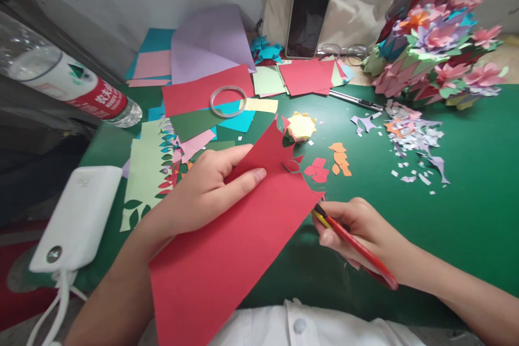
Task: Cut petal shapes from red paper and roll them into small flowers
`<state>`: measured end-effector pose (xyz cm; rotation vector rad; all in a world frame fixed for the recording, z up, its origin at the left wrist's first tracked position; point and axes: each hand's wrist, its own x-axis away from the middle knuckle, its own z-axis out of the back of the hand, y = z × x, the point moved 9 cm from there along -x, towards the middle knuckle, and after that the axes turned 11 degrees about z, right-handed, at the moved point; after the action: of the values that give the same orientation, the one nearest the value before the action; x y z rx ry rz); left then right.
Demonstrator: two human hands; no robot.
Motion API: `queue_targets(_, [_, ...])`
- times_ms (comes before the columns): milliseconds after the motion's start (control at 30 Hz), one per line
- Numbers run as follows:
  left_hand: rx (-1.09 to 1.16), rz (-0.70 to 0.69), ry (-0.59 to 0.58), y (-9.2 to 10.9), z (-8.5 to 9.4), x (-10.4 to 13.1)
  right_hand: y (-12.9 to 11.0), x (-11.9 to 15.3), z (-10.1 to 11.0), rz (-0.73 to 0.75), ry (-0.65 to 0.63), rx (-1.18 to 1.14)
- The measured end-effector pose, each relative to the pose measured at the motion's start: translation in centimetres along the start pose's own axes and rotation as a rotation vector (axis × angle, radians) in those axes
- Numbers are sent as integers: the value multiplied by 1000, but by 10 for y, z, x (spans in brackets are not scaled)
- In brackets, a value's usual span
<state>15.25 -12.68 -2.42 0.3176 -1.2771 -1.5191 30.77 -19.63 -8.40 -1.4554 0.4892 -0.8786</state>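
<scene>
My left hand (pixel 219 186) grips a large sheet of red paper (pixel 227 254), thumb on top and the other fingers partly hidden behind it. The sheet's upper right edge is scalloped from cut-out pieces. My right hand (pixel 360 232) is closed on a pair of scissors (pixel 357 246) with red and yellow handles, whose blades meet the sheet's right corner. Just beyond that edge lie small red paper petals (pixel 318 170) and orange petals (pixel 340 159). A pale yellow paper flower (pixel 300 126) sits behind the sheet's tip.
Paper scraps (pixel 413 132) are heaped at right, below a bunch of paper flowers (pixel 441 48). Coloured sheets (pixel 211 46), a tape roll (pixel 228 101) and a pen (pixel 357 100) lie at the back. A power bank (pixel 79 216) and water bottle (pixel 68 75) are at left.
</scene>
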Motion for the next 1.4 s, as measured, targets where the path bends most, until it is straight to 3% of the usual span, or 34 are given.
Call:
queue_targets(533, [44, -46, 8, 0, -1, 0, 6, 0, -7, 102, 35, 75])
queue_targets(800, [37, -73, 23, 0, -1, -1, 10, -2, -12, 107, 41, -35])
queue_targets(1233, [70, -159, 59, 9, -4, 0, 8, -1, -16, 103, 72, 25])
queue_targets(1400, [95, -160, 18, 7, -8, -2, 8, -1, -18, 79, 77, -14])
